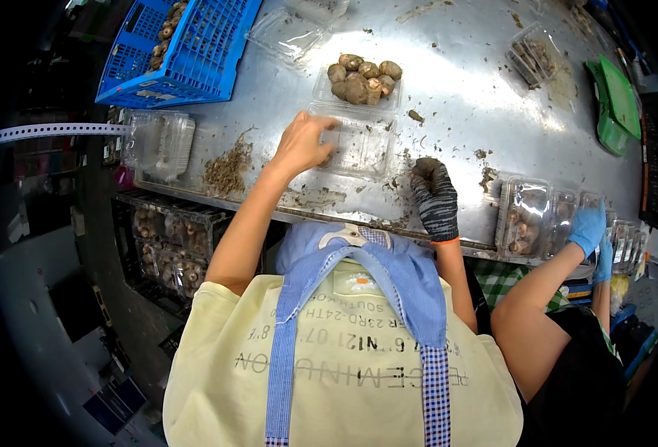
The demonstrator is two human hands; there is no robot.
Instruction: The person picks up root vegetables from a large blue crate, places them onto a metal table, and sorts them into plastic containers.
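My bare left hand [305, 141] is over the left edge of an open clear plastic clamshell lid [362, 139], fingers apart and slightly blurred, holding nothing that shows. Joined to that lid on its far side is the container's other half, filled with several brown taro-like tubers [362, 78]. My right hand [435, 201], in a dark grey knitted glove with an orange cuff, rests near the table's front edge, closed around a soil-brown tuber [427, 166]. Bits of peel and dirt lie between the hand and the lid.
A blue plastic crate [195, 53] of tubers stands back left; stacked clear containers [158, 142] sit at the left edge. Brown debris [228, 167] lies nearby. At right, a blue-gloved co-worker's hand [588, 226] touches filled clamshells [524, 218]. Green plastic containers [614, 106] stand beyond.
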